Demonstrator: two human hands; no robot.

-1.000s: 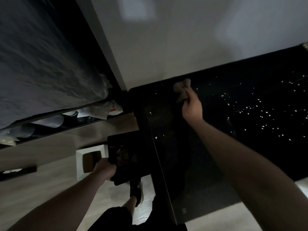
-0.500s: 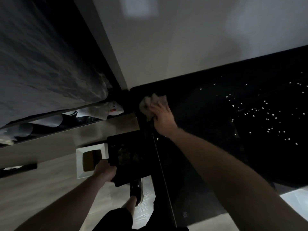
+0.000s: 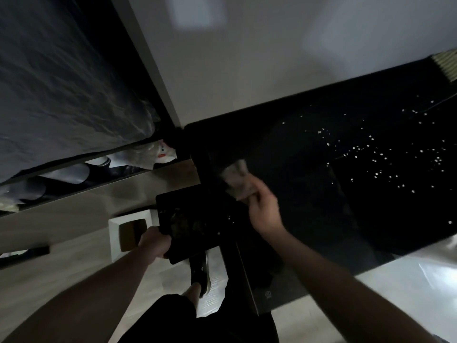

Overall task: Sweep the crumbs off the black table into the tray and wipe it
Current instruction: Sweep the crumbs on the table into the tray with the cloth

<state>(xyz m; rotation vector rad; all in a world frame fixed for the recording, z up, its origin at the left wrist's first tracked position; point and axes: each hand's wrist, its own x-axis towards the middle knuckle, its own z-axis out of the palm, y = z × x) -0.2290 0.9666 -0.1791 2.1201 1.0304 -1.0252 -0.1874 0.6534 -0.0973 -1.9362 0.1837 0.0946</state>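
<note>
The black table (image 3: 296, 149) fills the right half of the view, with several pale crumbs (image 3: 378, 157) scattered over its right part. My right hand (image 3: 263, 211) grips a crumpled grey cloth (image 3: 236, 180) near the table's left edge. A black tray (image 3: 190, 224) is held just below that edge by my left hand (image 3: 154, 242), which grips its near left corner. A few crumbs (image 3: 230, 217) lie at the tray's right side.
A white box with a brown inside (image 3: 129, 235) stands on the pale floor left of the tray. A bed with grey sheets (image 3: 61, 82) lies at the left, clutter under it. My shoe (image 3: 199, 272) is below the tray. A striped thing (image 3: 447, 66) sits at the table's far right corner.
My right hand has swept the cloth from the table's back edge toward its left edge, then down close to the tray. The left hand and the tray have stayed in place.
</note>
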